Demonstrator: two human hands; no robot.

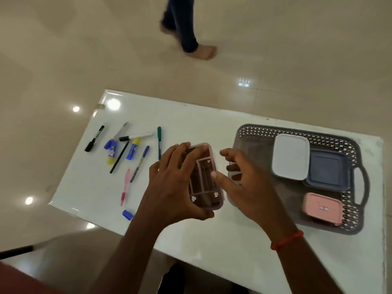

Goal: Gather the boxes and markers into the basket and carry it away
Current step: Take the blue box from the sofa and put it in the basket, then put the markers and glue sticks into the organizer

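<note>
My left hand point(174, 185) grips a brown-pink box point(204, 177) with inner compartments, held above the white table just left of the basket. My right hand point(244, 181) hovers beside the box with its fingers spread, a fingertip near the box's right edge. The grey latticed basket point(254, 134) lies at the right and holds a white box point(290, 155), a blue-grey box point(328, 170) and a small pink box point(322, 209). Several markers and pens point(135, 136) lie scattered at the table's left, among them a pink pen point(125, 186) and a green marker point(159, 141).
Two blue-and-yellow glue sticks point(111, 151) lie among the pens, and a blue cap point(128, 214) rests near the table's front edge. The white table point(212, 230) stands on a glossy tiled floor. A person's legs point(186, 28) cross the floor beyond the table.
</note>
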